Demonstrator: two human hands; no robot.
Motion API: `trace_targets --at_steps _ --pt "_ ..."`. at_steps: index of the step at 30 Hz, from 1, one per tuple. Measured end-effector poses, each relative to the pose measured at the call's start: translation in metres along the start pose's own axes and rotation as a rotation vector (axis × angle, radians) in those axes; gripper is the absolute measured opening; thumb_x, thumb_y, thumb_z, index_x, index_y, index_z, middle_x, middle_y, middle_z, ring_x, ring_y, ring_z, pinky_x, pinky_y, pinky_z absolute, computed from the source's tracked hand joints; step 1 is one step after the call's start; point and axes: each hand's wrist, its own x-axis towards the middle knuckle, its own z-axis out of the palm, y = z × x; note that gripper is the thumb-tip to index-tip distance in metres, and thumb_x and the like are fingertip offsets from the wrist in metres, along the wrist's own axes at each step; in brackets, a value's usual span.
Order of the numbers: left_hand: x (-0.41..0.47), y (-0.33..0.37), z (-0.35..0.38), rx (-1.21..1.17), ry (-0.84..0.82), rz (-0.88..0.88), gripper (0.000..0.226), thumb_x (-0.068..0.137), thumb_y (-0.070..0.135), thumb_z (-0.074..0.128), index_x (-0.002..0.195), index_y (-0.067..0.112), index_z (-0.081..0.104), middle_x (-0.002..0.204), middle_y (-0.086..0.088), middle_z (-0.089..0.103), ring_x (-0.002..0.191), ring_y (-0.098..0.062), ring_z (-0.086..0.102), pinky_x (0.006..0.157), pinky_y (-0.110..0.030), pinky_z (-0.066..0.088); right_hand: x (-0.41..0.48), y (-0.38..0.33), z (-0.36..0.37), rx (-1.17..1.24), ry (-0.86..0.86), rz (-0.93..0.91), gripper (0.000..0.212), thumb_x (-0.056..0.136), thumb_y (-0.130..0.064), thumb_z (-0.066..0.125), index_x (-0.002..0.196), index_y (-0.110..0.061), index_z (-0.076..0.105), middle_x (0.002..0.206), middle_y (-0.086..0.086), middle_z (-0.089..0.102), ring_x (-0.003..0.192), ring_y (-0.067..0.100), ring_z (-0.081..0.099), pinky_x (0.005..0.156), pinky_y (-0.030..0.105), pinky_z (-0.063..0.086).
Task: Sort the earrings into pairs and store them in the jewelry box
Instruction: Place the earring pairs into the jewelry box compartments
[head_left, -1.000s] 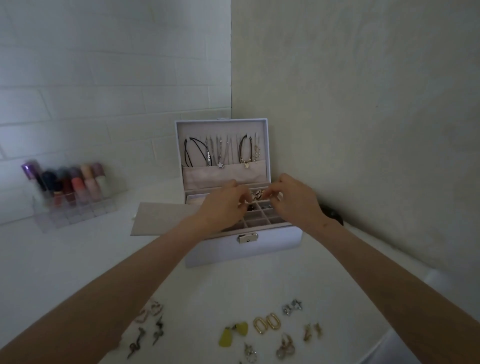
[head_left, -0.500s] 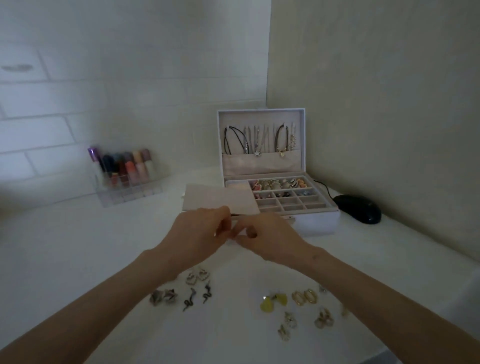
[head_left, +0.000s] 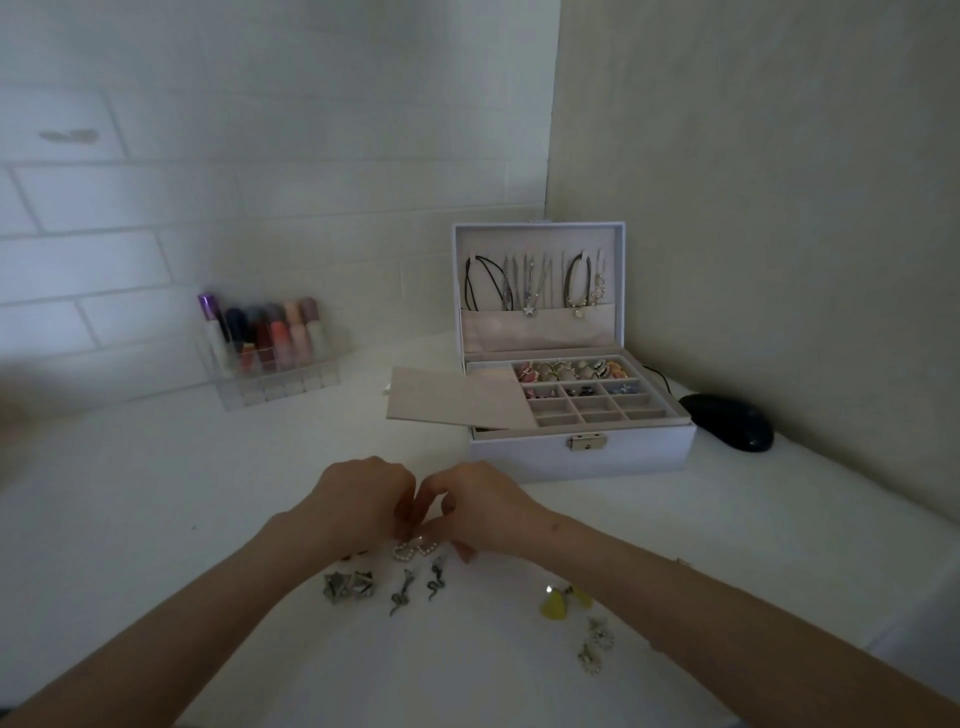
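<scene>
Both hands (head_left: 363, 506) (head_left: 485, 512) pinch pearl earrings (head_left: 413, 550) (pair lying crosswise).

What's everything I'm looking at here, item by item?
jewelry box: one, white, open, back right
necklaces: several, black and silver, inside its lid
beige panel: one, over the box's left edge
polish rack: one, clear, mixed-colour bottles, back left
mouse: one, black, right of box
pearl earrings: two, white, at the fingertips
stud earrings: two, silver, front left
snake earrings: two, dark, beside the studs
yellow earrings: two, right of the snakes
silver earrings: two, front right
table: one, white
left hand, right hand: fingers curled at the pearl earrings; grip unclear
</scene>
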Motion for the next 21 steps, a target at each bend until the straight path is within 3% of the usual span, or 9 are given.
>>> trace_targets --at_steps 4,8,12,14,17,21 --pt "-0.001 0.0 0.004 -0.022 0.025 -0.011 0.026 0.09 0.035 0.051 0.106 0.018 0.061 0.111 -0.004 0.063 0.101 -0.02 0.06 0.073 -0.024 0.038 -0.001 -0.001 0.0 0.032 0.019 0.007 0.013 0.079 -0.022 0.069 0.09 -0.015 0.066 0.047 -0.001 0.055 0.039 0.001 0.049 0.066 0.025 0.049" --pt "-0.003 -0.001 0.001 -0.103 0.071 0.022 0.025 0.09 0.036 0.052 0.106 0.019 0.06 0.11 0.0 0.062 0.1 -0.016 0.058 0.075 -0.022 0.039 -0.007 0.0 -0.006 0.071 0.082 0.016 0.011 0.079 -0.021 0.07 0.086 -0.014 0.066 0.065 0.011 0.069 0.051 0.008 0.056 0.066 0.025 0.049" --pt "-0.006 0.001 -0.012 -0.249 0.21 0.083 0.016 0.088 0.035 0.057 0.096 0.021 0.059 0.1 0.006 0.064 0.076 -0.008 0.054 0.07 -0.019 0.043 -0.018 0.004 -0.028 0.136 0.204 0.019 0.014 0.073 -0.024 0.077 0.082 -0.016 0.069 0.075 -0.002 0.065 0.065 0.007 0.058 0.062 0.019 0.045" --pt "-0.004 0.004 -0.019 -0.341 0.274 0.105 0.012 0.086 0.034 0.061 0.089 0.023 0.058 0.091 0.009 0.063 0.063 -0.001 0.048 0.061 -0.013 0.041 -0.023 0.007 -0.042 0.174 0.251 0.028 0.012 0.073 -0.022 0.077 0.08 -0.018 0.07 0.079 -0.003 0.066 0.059 -0.002 0.052 0.055 0.014 0.042" --pt "0.008 0.01 -0.029 -0.446 0.4 0.149 0.011 0.083 0.032 0.065 0.081 0.024 0.057 0.081 0.012 0.06 0.062 0.003 0.047 0.061 -0.014 0.039 -0.029 0.012 -0.065 0.204 0.323 0.036 0.009 0.076 -0.018 0.074 0.076 -0.022 0.067 0.08 -0.003 0.067 0.049 -0.009 0.051 0.045 0.008 0.037" --pt "0.031 0.022 -0.039 -0.565 0.483 0.182 0.013 0.08 0.028 0.069 0.077 0.021 0.058 0.076 0.01 0.059 0.06 0.004 0.046 0.059 -0.015 0.037 -0.029 0.026 -0.091 0.265 0.443 0.089 0.011 0.076 -0.011 0.073 0.073 -0.019 0.065 0.074 -0.005 0.064 0.046 -0.009 0.051 0.043 0.013 0.041"
